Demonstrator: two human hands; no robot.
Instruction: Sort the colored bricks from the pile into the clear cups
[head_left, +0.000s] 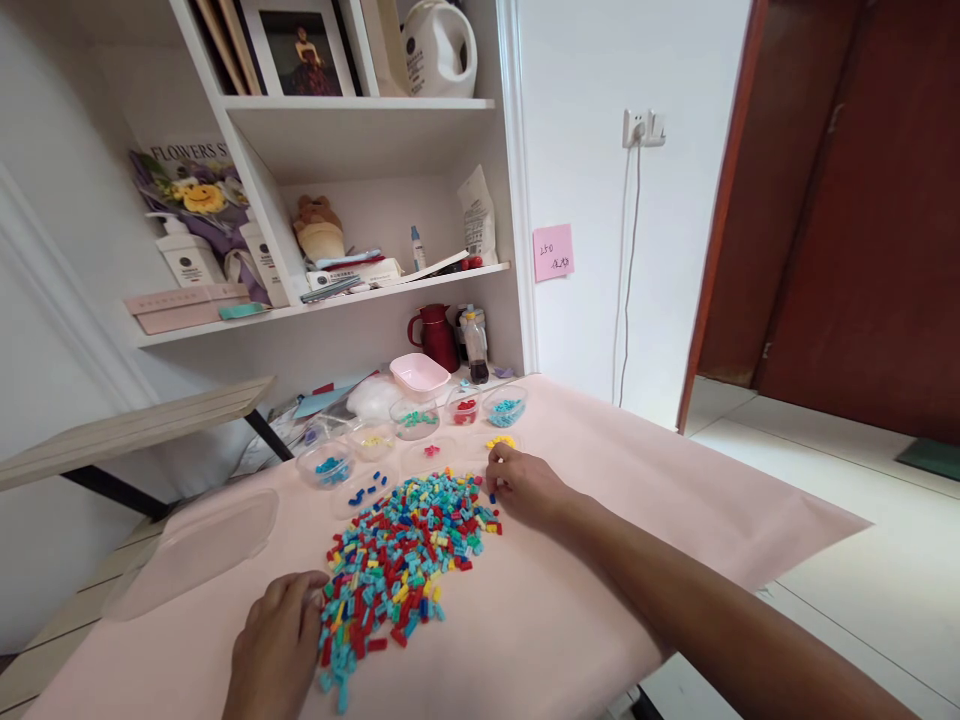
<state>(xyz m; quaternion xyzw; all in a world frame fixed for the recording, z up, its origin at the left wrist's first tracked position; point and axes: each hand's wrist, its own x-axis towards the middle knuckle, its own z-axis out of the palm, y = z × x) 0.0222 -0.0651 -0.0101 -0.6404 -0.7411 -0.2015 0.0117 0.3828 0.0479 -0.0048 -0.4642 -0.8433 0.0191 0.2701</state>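
Note:
A wide heap of small plastic building bricks [409,545] in red, light blue, green, yellow and dark blue covers the middle of the table. My left hand [276,640] rests at the heap's left edge, index finger and thumb apart, nothing visible between them. Over at the upper right of the heap, my right hand [525,485] has its fingers bent together in a pinch; whatever they hold is hidden. A dark blue brick lies just under those fingertips. Right behind them are yellow pieces [501,441] in a clear shallow dish.
Clear dishes hold light blue pieces [506,408], red pieces [466,411], green pieces [417,418] and blue pieces [331,468]. A pink tub [420,373], a red jug [437,338] and a bottle [475,350] stand behind. A clear lid [202,545] lies at left.

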